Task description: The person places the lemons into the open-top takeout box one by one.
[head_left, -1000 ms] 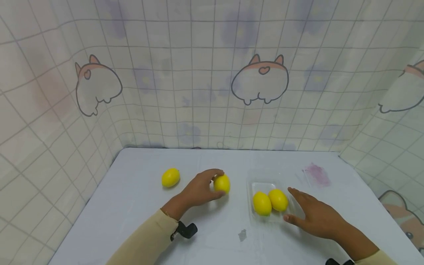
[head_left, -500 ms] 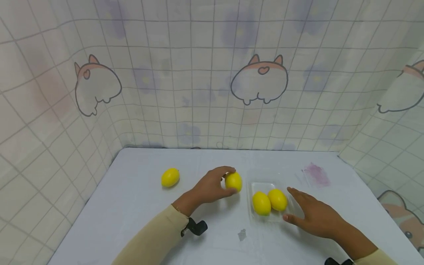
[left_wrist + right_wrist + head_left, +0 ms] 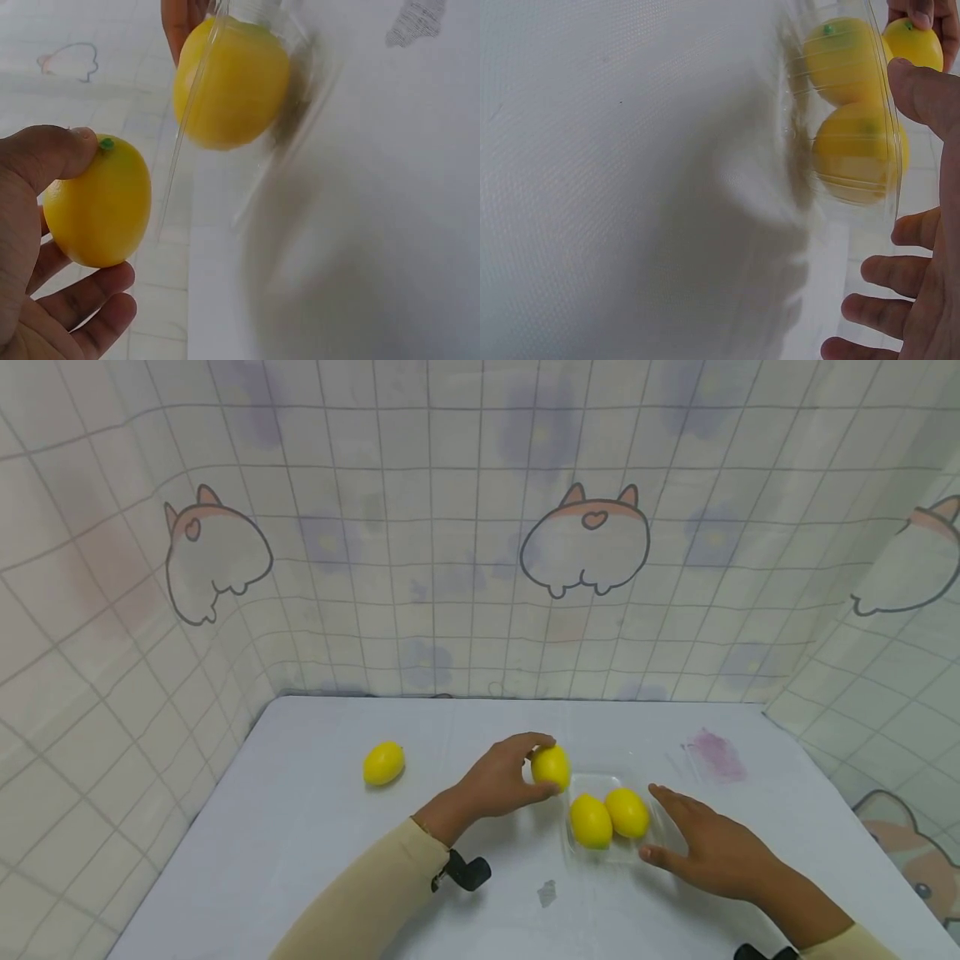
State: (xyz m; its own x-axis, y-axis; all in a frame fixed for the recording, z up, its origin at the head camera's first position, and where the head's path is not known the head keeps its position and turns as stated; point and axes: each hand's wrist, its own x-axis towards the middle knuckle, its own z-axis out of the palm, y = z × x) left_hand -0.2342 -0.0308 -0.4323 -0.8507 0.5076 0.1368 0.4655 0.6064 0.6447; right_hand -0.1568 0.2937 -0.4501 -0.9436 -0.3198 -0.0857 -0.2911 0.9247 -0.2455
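My left hand [image 3: 504, 781] pinches a yellow lemon [image 3: 551, 767] between thumb and fingers, held up at the left edge of a clear plastic container [image 3: 592, 783]. The left wrist view shows the small green tip of this lemon [image 3: 101, 202] under the thumb. Inside the container two more lemons lie side by side, a left lemon [image 3: 591, 822] and a right lemon [image 3: 628, 812]. Along the container's right side my right hand [image 3: 716, 847] is spread, fingers apart and holding nothing. Whether it touches the container wall [image 3: 897, 150] I cannot tell.
Another lemon [image 3: 383, 763] lies on the white table [image 3: 300, 827] at the left. A grey patch [image 3: 547, 893] marks the surface in front of the container, and a pink stain [image 3: 717, 755] lies behind it at the right. A grid-patterned curtain [image 3: 450, 527] encloses the back and sides.
My left hand has carried the lemon rightward, from left of the container to its left edge. The right hand and the two lemons in the container have stayed in place.
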